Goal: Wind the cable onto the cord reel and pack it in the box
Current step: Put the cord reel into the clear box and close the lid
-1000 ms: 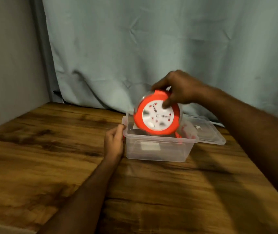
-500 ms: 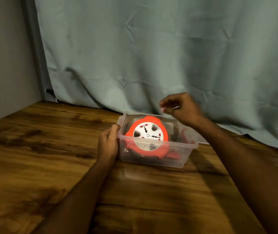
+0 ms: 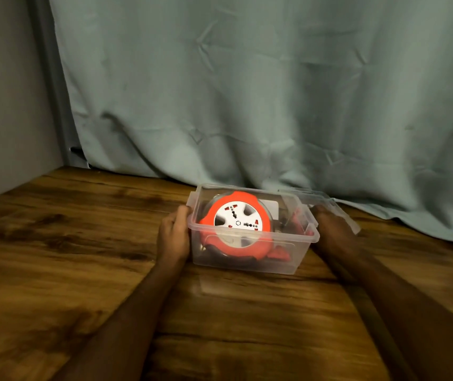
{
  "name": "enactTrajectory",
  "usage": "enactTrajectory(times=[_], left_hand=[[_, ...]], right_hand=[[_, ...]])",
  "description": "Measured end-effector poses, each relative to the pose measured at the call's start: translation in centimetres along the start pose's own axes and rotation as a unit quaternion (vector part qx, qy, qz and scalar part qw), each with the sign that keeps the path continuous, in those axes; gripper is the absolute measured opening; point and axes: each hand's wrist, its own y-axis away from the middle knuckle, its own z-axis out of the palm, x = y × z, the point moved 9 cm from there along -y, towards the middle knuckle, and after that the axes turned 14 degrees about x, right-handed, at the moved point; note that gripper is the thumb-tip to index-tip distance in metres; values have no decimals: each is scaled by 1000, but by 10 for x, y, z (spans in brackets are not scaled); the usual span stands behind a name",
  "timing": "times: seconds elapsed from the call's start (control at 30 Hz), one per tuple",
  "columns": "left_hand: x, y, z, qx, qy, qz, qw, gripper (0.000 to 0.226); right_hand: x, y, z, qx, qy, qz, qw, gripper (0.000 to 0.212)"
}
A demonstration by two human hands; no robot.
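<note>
The cord reel (image 3: 237, 225), orange-rimmed with a white socket face, lies inside the clear plastic box (image 3: 250, 259), leaning a little so its face tips up toward the person. Dark cable and a red piece (a plug, I would guess, though it is too murky through the plastic to be sure) sit low in the box beside and under the reel. No cable trails out over the rim or across the tabletop (image 3: 82, 257), so the winding looks done and the reel looks packed.

The left hand (image 3: 174, 235) grips the box's left end, thumb near the rim and fingers curled against the wall. The right hand (image 3: 329, 229) is at the right end, touching or just beside the wall; it is dark and blurred there, and I cannot tell whether its fingers curl round anything or lie flat.

What seems left is closing up: a clear lid (image 3: 329, 204) lies flat behind the box's right end, partly hidden by the right hand, and the box is open at the top.

The tabletop is dark wood with heavy grain, and glossy. A pale blue-green curtain (image 3: 247, 92), creased, hangs behind down to the tabletop, and a plain grey wall (image 3: 5, 92) closes the left side. The light is dim and warm.
</note>
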Motion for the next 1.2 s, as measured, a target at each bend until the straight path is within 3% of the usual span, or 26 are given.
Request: enactTrajectory(times=[0.1, 0.17, 0.2, 0.3, 0.4, 0.47, 0.53, 0.6, 0.63, 0.73, 0.77, 0.87, 0.97, 1.07, 1.2], left_hand=[[2, 0, -1, 0, 11, 20, 1000, 35], [7, 0, -1, -6, 20, 47, 999, 33], [8, 1, 0, -11, 22, 56, 998, 35], [9, 1, 2, -12, 26, 52, 998, 28], [6, -1, 2, -4, 32, 42, 999, 24], [1, -2, 4, -9, 35, 22, 999, 30], [-1, -2, 6, -18, 22, 3, 1000, 30], [-6, 1, 11, -49, 37, -26, 998, 32], [-7, 2, 12, -64, 52, -40, 996, 38], [-14, 6, 14, -74, 100, -103, 987, 84], [-15, 6, 14, -70, 112, -112, 985, 89], [-8, 4, 14, -48, 129, -76, 988, 67], [-4, 4, 16, -59, 155, -99, 981, 62], [-1, 6, 25, -95, 207, -177, 958, 61], [12, 7, 34, -150, 164, -174, 959, 43]], right_hand=[[-11, -29, -32, 68, 3, -42, 997, 13], [-21, -51, -69, 142, -75, -32, 986, 4], [-29, -59, -91, 185, -124, -30, 974, 10], [-57, -65, -145, 279, -305, -23, 910, 32], [-67, -67, -180, 339, -421, 33, 840, 25], [-58, -78, -171, 300, -442, 138, 834, 21], [-48, -79, -127, 169, -446, 272, 836, 18], [-44, -59, -78, 55, -413, 346, 841, 18], [-40, -50, -59, 31, -386, 353, 852, 17], [-26, -39, -35, 35, -329, 353, 875, 32], [-27, -41, -34, 36, -317, 344, 883, 34], [-40, -44, -31, 0, -202, 289, 936, 18], [-46, -39, -14, -40, -193, 273, 942, 9], [-44, -37, -9, -66, -241, 282, 926, 31], [-43, -37, -8, -74, -256, 281, 922, 47]])
